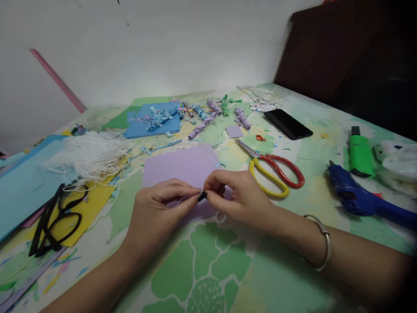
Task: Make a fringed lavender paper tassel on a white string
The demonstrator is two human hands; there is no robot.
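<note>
My left hand (159,206) and my right hand (241,195) meet fingertip to fingertip, both closed in a pinch. Between them they hold a thin white string (222,222), and a small loop of it hangs below the right fingers. The exact spot where they pinch it is tiny and partly covered by the fingertips. Beneath both hands lies a sheet of purple paper (179,165). Scissors (256,158) with one yellow and one red handle rest just beyond my right hand, blades partly apart.
At left, a heap of white string (94,156) lies by black glasses (54,226) and colored paper (26,187). Rolled paper pieces (202,126) and a blue sheet (137,128) sit farther back. At right are a phone (288,124), a green bottle (360,154) and a blue glue gun (355,195).
</note>
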